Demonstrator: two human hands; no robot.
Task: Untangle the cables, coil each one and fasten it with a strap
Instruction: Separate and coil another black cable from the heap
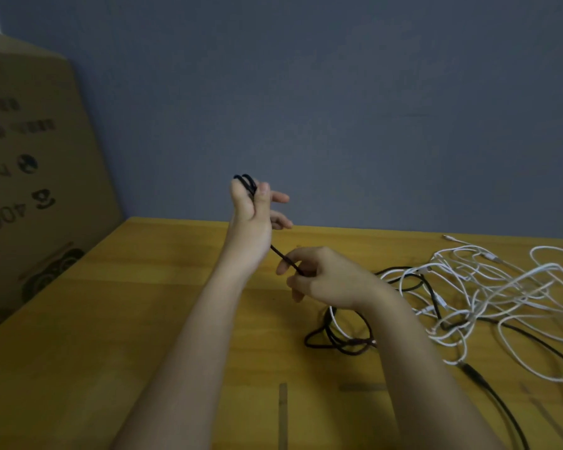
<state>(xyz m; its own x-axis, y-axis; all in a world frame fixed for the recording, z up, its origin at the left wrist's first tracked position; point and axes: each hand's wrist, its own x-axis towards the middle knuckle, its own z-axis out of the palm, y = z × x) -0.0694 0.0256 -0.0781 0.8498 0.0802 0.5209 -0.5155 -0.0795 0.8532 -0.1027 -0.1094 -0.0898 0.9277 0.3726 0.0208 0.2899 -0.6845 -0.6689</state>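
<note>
Two hands work one black cable (281,254): your left hand (252,209) is raised, its thumb pinning small loops against the palm, while your right hand (319,277) pinches the run just below. The rest trails into the white cables (488,287) on the table (143,319). Pull hard and that tangle will likely tighten, or the loops may slip free.
</note>
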